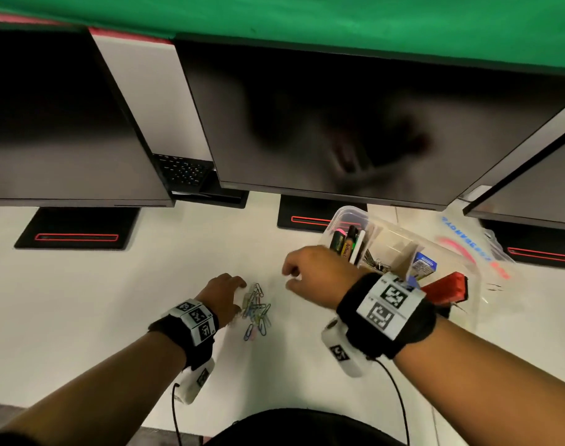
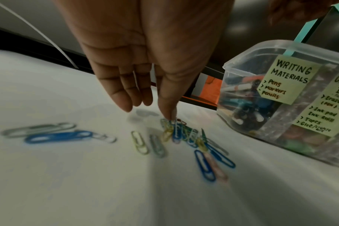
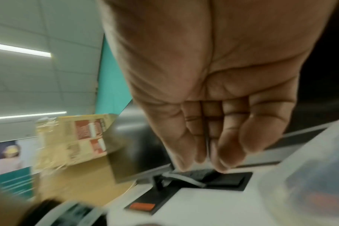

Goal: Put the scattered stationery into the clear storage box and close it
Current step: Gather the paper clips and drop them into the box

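Several coloured paper clips (image 1: 257,312) lie in a loose heap on the white desk (image 1: 113,300). My left hand (image 1: 240,294) reaches down on them with straight fingers. In the left wrist view one fingertip (image 2: 169,113) presses on the heap of paper clips (image 2: 184,134), and the left hand (image 2: 151,110) holds nothing. My right hand (image 1: 289,278) hovers just right of the heap, in front of the clear storage box (image 1: 345,214); its fingers (image 3: 230,146) hang loosely curled and hold nothing. The box stands open, with pens, binder clips and a red item (image 1: 448,288) inside.
The box's clear lid (image 1: 467,252) lies behind the box to the right. Three dark monitors (image 1: 339,123) hang over the back of the desk, on black bases (image 1: 76,230). Handwritten labels (image 2: 288,79) cover the box's near wall (image 2: 242,97).
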Action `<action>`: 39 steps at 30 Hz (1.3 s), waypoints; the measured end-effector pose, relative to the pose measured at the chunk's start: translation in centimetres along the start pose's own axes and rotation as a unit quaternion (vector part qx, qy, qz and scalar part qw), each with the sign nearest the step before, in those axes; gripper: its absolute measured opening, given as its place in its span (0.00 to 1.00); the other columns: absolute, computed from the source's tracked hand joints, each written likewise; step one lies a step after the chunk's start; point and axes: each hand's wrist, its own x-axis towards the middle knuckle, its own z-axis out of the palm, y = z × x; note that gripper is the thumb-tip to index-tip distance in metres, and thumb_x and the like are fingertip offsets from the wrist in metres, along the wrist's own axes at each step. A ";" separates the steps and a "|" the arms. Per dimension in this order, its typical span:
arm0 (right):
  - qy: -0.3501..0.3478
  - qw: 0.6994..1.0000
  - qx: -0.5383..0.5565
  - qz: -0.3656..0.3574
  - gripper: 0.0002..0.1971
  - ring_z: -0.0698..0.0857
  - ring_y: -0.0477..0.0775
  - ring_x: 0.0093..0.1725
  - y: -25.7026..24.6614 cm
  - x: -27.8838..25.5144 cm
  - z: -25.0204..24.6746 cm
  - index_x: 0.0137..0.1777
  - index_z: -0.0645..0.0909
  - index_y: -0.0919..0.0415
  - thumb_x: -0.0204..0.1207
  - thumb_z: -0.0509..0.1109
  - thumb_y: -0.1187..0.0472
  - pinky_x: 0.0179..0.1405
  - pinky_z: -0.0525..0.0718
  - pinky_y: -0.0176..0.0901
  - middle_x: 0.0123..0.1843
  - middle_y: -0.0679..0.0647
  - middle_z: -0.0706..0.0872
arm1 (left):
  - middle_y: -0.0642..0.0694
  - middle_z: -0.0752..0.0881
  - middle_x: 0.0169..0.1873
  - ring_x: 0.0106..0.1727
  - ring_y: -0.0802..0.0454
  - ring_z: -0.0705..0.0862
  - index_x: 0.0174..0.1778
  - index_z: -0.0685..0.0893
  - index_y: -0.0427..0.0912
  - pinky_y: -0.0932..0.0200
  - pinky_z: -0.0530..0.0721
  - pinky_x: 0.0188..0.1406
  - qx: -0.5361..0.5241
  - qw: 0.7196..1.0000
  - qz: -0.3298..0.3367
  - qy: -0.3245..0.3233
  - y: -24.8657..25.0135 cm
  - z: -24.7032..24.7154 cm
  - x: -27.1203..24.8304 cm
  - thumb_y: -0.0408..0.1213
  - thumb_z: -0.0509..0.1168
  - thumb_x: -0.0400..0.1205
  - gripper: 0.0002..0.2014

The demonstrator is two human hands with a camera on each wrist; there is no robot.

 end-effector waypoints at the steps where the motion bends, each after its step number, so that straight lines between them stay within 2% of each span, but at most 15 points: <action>1: -0.027 0.999 0.001 -0.017 0.13 0.81 0.56 0.61 -0.8 0.3 1.5 0.60 0.82 0.59 0.76 0.67 0.59 0.59 0.78 0.44 0.60 0.56 0.85 | 0.43 0.74 0.68 0.71 0.45 0.74 0.73 0.71 0.47 0.54 0.73 0.71 0.005 1.000 -0.008 -0.012 -0.4 0.0 -0.2 0.39 0.72 0.75 0.30; 3: -0.088 0.996 -0.010 -0.023 0.17 0.81 0.60 0.61 -2.0 1.1 4.7 0.61 0.81 0.63 0.74 0.70 0.59 0.58 0.79 0.47 0.60 0.60 0.84 | 0.43 0.73 0.68 0.69 0.44 0.75 0.74 0.69 0.46 0.53 0.75 0.70 0.011 0.999 -0.020 -0.039 -1.3 -0.1 -0.7 0.42 0.76 0.71 0.36; 6: -0.145 0.989 -0.013 0.017 0.27 0.80 0.65 0.62 -1.9 2.5 8.9 0.65 0.76 0.66 0.68 0.78 0.58 0.59 0.80 0.50 0.63 0.64 0.79 | 0.42 0.71 0.69 0.69 0.42 0.76 0.76 0.66 0.45 0.52 0.76 0.69 0.036 0.997 -0.017 -0.072 -2.2 0.1 -1.0 0.43 0.79 0.68 0.42; 9: -0.148 0.985 0.014 0.083 0.43 0.79 0.64 0.63 -0.9 3.4 11.5 0.72 0.65 0.62 0.59 0.84 0.54 0.62 0.81 0.53 0.67 0.61 0.70 | 0.42 0.70 0.69 0.69 0.41 0.75 0.76 0.64 0.44 0.51 0.76 0.69 0.037 0.996 -0.010 -0.077 -2.4 0.5 -0.7 0.39 0.79 0.68 0.42; 11: -0.132 0.985 0.032 0.105 0.48 0.79 0.64 0.62 -0.6 4.0 12.5 0.73 0.62 0.61 0.56 0.85 0.54 0.62 0.81 0.52 0.67 0.60 0.67 | 0.41 0.71 0.68 0.67 0.41 0.77 0.74 0.66 0.43 0.51 0.77 0.66 0.008 0.998 -0.013 -0.064 -2.3 0.8 -0.5 0.36 0.78 0.68 0.40; 16: -0.066 0.985 0.101 0.125 0.42 0.80 0.62 0.61 -0.5 6.2 13.5 0.73 0.63 0.61 0.61 0.82 0.59 0.65 0.79 0.47 0.67 0.61 0.69 | 0.39 0.76 0.62 0.59 0.41 0.81 0.68 0.73 0.41 0.57 0.78 0.56 -0.081 0.996 0.005 -0.028 -1.0 1.1 0.4 0.32 0.73 0.71 0.29; 21: -0.027 0.987 0.104 0.121 0.28 0.80 0.61 0.60 0.1 8.2 12.7 0.68 0.70 0.62 0.68 0.75 0.62 0.60 0.80 0.46 0.65 0.61 0.72 | 0.42 0.79 0.60 0.60 0.47 0.81 0.66 0.76 0.43 0.59 0.79 0.59 -0.137 0.989 0.051 0.019 -0.9 -0.4 1.0 0.29 0.67 0.75 0.22; 23: -0.017 0.992 0.073 0.099 0.29 0.78 0.61 0.62 0.3 8.5 12.3 0.69 0.71 0.60 0.68 0.75 0.60 0.61 0.80 0.49 0.67 0.59 0.71 | 0.44 0.78 0.61 0.62 0.47 0.80 0.65 0.77 0.45 0.60 0.78 0.59 -0.111 0.992 0.048 0.026 -1.8 -1.5 1.0 0.31 0.69 0.76 0.21; 25: -0.020 0.998 0.036 0.056 0.36 0.71 0.61 0.70 0.3 8.8 12.2 0.75 0.66 0.58 0.67 0.76 0.58 0.68 0.76 0.51 0.73 0.58 0.67 | 0.45 0.76 0.62 0.63 0.46 0.79 0.66 0.75 0.47 0.57 0.78 0.62 -0.051 0.999 0.015 -0.013 -2.7 -2.0 0.6 0.44 0.75 0.72 0.28; 27: -0.070 0.997 -0.009 0.016 0.45 0.59 0.62 0.79 0.3 8.9 12.8 0.81 0.56 0.57 0.67 0.77 0.54 0.78 0.65 0.53 0.82 0.55 0.57 | 0.44 0.73 0.64 0.65 0.43 0.77 0.71 0.69 0.46 0.51 0.78 0.64 0.006 0.997 -0.020 -0.071 -3.0 -1.6 0.1 0.55 0.78 0.63 0.42; 30: -0.140 0.986 -0.086 -0.023 0.52 0.47 0.64 0.83 0.5 9.1 14.1 0.83 0.48 0.58 0.66 0.77 0.46 0.83 0.53 0.56 0.85 0.56 0.47 | 0.42 0.70 0.66 0.66 0.42 0.75 0.73 0.64 0.43 0.48 0.78 0.66 0.050 0.994 -0.007 -0.096 -2.2 -0.1 -0.4 0.54 0.80 0.61 0.49; 32: -0.145 0.983 -0.108 -0.044 0.49 0.48 0.64 0.83 0.8 8.8 15.0 0.82 0.52 0.62 0.68 0.76 0.48 0.83 0.52 0.55 0.85 0.59 0.48 | 0.42 0.70 0.66 0.67 0.42 0.75 0.72 0.65 0.42 0.50 0.78 0.66 0.048 0.996 -0.001 -0.076 -1.7 0.8 -0.2 0.48 0.80 0.64 0.44; 35: -0.099 0.993 -0.044 -0.055 0.29 0.59 0.65 0.81 1.0 7.6 15.5 0.77 0.66 0.66 0.77 0.67 0.60 0.81 0.60 0.53 0.82 0.64 0.61 | 0.42 0.73 0.62 0.62 0.42 0.79 0.67 0.71 0.42 0.55 0.79 0.59 -0.003 0.999 -0.004 -0.040 -1.4 1.8 0.3 0.39 0.77 0.69 0.32; 37: -0.050 0.998 -0.002 -0.049 0.19 0.70 0.69 0.74 1.0 6.9 15.6 0.68 0.77 0.69 0.78 0.61 0.65 0.73 0.72 0.55 0.75 0.67 0.72 | 0.44 0.76 0.57 0.55 0.45 0.81 0.61 0.76 0.42 0.57 0.78 0.53 -0.028 0.999 0.015 -0.019 -1.4 2.3 0.5 0.37 0.73 0.72 0.23; 39: -0.037 0.999 0.024 -0.019 0.15 0.76 0.66 0.66 1.2 6.5 15.8 0.61 0.81 0.69 0.77 0.60 0.67 0.62 0.79 0.52 0.66 0.66 0.77 | 0.48 0.74 0.51 0.49 0.48 0.79 0.59 0.79 0.42 0.59 0.78 0.51 -0.040 0.998 0.037 -0.007 -1.3 2.6 0.5 0.38 0.70 0.75 0.17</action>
